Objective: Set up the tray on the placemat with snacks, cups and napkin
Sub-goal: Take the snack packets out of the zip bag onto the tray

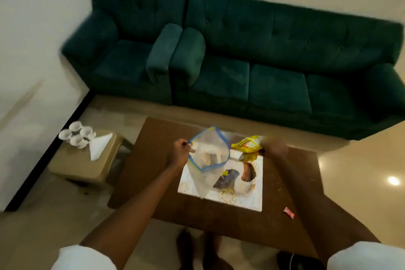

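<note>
Over the placemat [241, 200], left grip [180, 149] pinching zip bag [209, 151], right grip [274, 146] blurred, holding yellow packet [246, 144].

One head-worn view looks steeply down from standing height over the coffee table [140, 173] toward the sofa [263, 55].

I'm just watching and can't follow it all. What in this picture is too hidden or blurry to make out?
- Right hand: smeared by motion in the head view; its grip on the yellow packet is unclear.
- Tray: mostly covered by the clear bag held in the left hand.
- Things inside the bag: blurred through the plastic.
- Small red wrapper on the table: too small to read.
</note>
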The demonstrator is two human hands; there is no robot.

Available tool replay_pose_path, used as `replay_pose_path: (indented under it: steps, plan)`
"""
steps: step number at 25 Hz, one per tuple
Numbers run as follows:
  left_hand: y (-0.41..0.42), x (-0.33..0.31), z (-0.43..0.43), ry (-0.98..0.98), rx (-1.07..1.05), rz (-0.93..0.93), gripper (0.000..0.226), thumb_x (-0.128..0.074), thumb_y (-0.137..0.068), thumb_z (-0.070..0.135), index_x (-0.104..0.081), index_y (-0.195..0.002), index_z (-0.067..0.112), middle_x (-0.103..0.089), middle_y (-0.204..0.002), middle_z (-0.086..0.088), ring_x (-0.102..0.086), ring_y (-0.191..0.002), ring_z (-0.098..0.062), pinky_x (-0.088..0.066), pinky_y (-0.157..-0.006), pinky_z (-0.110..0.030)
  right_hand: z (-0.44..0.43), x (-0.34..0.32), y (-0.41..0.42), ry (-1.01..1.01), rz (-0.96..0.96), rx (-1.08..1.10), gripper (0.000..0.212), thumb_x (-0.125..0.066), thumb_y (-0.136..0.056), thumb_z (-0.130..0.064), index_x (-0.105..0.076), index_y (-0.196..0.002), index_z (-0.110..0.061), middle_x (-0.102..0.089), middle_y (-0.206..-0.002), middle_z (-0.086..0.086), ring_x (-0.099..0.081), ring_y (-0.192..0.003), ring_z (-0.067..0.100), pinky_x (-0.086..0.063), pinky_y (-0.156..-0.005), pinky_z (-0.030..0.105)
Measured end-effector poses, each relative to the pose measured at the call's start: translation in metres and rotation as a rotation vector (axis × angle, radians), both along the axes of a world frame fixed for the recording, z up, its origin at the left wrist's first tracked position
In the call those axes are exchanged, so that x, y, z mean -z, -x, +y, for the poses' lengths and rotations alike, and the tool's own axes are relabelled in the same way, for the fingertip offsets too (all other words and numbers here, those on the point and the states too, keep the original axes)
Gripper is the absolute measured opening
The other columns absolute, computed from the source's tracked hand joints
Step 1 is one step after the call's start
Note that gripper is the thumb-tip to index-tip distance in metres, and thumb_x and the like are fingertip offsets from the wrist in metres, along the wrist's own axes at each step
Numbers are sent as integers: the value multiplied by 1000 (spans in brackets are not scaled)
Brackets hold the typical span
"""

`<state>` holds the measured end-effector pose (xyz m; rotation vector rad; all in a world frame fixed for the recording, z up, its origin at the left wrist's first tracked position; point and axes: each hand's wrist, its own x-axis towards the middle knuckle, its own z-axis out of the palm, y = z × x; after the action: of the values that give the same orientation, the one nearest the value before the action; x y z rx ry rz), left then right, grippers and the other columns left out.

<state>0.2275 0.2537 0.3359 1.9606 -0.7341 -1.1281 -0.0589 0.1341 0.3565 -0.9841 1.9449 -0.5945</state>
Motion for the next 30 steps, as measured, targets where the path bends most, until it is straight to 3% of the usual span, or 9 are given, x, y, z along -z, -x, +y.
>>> replay_pose_path:
  steps: [2,5,8,10,14,18,20,23,30]
  plan:
    - [-15,29,-10,-33,-6,5,22,-48,-102,-7,-62,-87,-1,-69,-98,-25,-61,-52,-5,-51,-61,-22,9,46,-8,-41,47,-39,23,-68,-90,-8,-76,-105,7,-75,-101,25,-70,-70,29,-58,-56,14]
    - [-64,77,-13,-174,-24,-34,20,-54,-101,-5,-67,-111,-17,-70,-103,-34,-59,-59,-23,-50,-61,-33,21,102,-14,-87,149,-124,20,-70,-88,-10,-78,-97,5,-75,-89,24,-66,-66,23,-46,-45,6]
    - [-132,130,-2,-286,-81,-180,29,-63,-99,6,-69,-123,-10,-71,-120,-31,-70,-99,-39,-54,-93,-46,22,135,-15,-162,141,-154,18,-68,-88,-9,-76,-96,5,-76,-87,25,-70,-64,29,-61,-60,27]
    - [-167,165,8,-309,-132,-189,29,-60,-100,2,-67,-125,-12,-67,-127,-33,-66,-111,-36,-50,-106,-46,17,156,-14,-197,171,-193,17,-68,-88,-9,-76,-97,3,-76,-87,23,-70,-59,24,-56,-48,22]
    - [-214,229,14,-436,-188,-225,30,-52,-98,-3,-69,-122,-9,-67,-128,-31,-64,-120,-40,-49,-108,-46,4,196,-23,-221,206,-252,11,-70,-85,-8,-73,-90,2,-76,-89,25,-76,-73,36,-65,-64,41]
    - [-183,267,36,-514,-211,-818,38,-50,-100,21,-58,-131,1,-59,-135,-28,-54,-129,-46,-41,-107,-53,-2,234,-47,-223,325,-390,18,-73,-82,-14,-72,-88,3,-76,-82,22,-76,-78,38,-63,-76,53]
    - [-121,283,50,-276,187,-974,49,-52,-100,31,-46,-146,14,-49,-150,-18,-46,-140,-38,-35,-114,-52,-5,247,-64,-221,456,-545,21,-73,-82,-25,-74,-84,-4,-76,-79,15,-74,-81,34,-61,-74,39]
    - [-42,317,63,-251,818,-870,74,-49,-101,50,-18,-164,25,-16,-173,-12,-19,-159,-37,-22,-125,-60,-17,262,-89,-250,600,-691,15,-70,-81,-24,-70,-80,-9,-69,-76,8,-71,-85,34,-46,-62,26]
    - [-72,364,76,-567,519,-685,94,-60,-91,64,-12,-163,28,1,-174,-13,-13,-158,-45,-31,-114,-72,-43,308,-170,-157,711,-815,53,-71,-88,-13,-50,-136,-1,-67,-124,21,-66,-116,44,-55,-90,44]
